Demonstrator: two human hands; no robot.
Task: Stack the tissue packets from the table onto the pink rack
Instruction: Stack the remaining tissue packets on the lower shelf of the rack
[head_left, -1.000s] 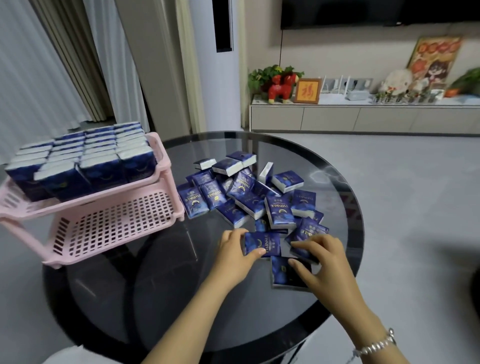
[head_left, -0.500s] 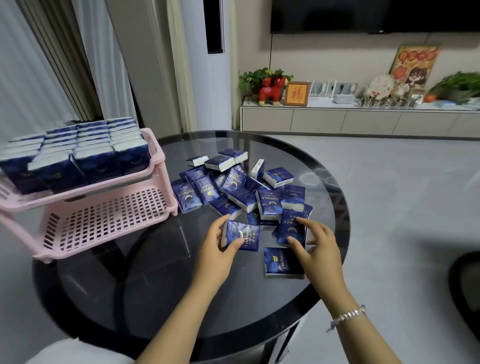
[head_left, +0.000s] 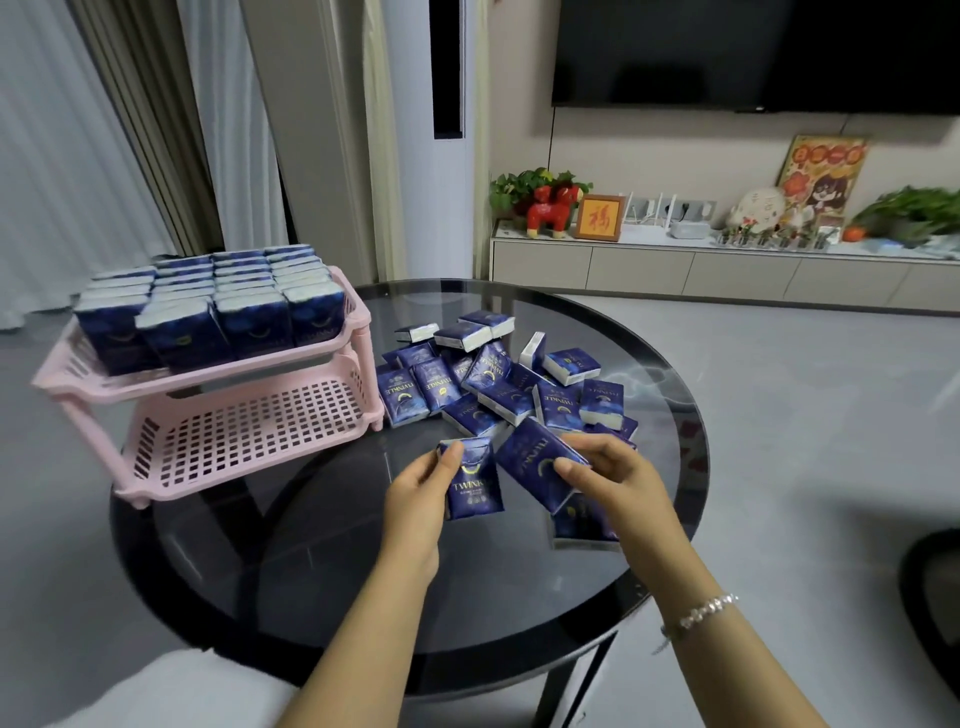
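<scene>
My left hand (head_left: 418, 499) holds one dark blue tissue packet (head_left: 475, 488) upright above the round glass table (head_left: 322, 551). My right hand (head_left: 610, 480) grips a second blue packet (head_left: 530, 460), tilted, just to its right. Another packet (head_left: 579, 525) lies flat under my right hand. A pile of several loose packets (head_left: 498, 384) covers the table's middle. The pink two-tier rack (head_left: 208, 441) stands at the table's left; its top shelf is packed with upright packets (head_left: 208, 306), and its lower shelf (head_left: 249, 426) is bare.
A low cabinet (head_left: 727, 270) with ornaments and plants runs along the back wall under a dark screen (head_left: 753, 52). Curtains hang behind the rack. A dark chair edge (head_left: 935, 582) shows at the right. Something white (head_left: 171, 691) sits at the bottom left.
Both hands have lifted a packet off the table. The left one turned its packet upright, the right one raised its packet from the pile. The camera view shifted slightly.
</scene>
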